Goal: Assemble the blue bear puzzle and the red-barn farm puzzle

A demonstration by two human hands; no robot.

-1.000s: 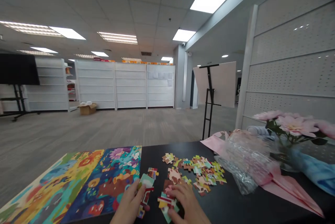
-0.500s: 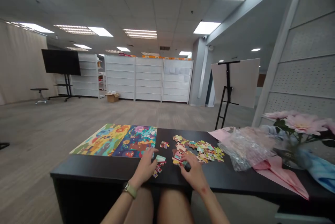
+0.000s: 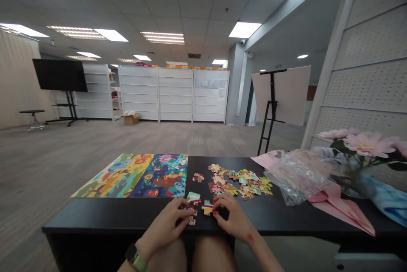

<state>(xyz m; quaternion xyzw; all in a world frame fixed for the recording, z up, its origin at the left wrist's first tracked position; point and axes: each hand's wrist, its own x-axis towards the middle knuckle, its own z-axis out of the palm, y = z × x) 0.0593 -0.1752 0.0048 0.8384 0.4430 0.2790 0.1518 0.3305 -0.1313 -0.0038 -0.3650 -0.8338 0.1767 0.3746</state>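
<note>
My left hand (image 3: pixel 165 225) is at the table's front edge, its fingertips pinching a small cluster of jigsaw pieces (image 3: pixel 191 207) in red, white and green. My right hand (image 3: pixel 232 217) is just to the right, with thumb and fingers on a multicoloured jigsaw piece (image 3: pixel 207 207). The two hands nearly meet. Farther off lies a loose heap of jigsaw pieces (image 3: pixel 240 181), and a small joined group of pieces (image 3: pixel 198 177) sits apart from it. To the left lies a bright painted puzzle picture (image 3: pixel 140 176).
The black table (image 3: pixel 95 212) holds everything. On its right are crinkled clear plastic wrap (image 3: pixel 295 176), pink wrapping paper (image 3: pixel 340 208), a glass vase of pink flowers (image 3: pixel 365 144) and a blue cloth (image 3: pixel 383 195). Carpet and white shelving lie beyond.
The view has tilted up and back, showing more of the room. My hands have drawn together towards the table's front edge, carrying pieces with them.
</note>
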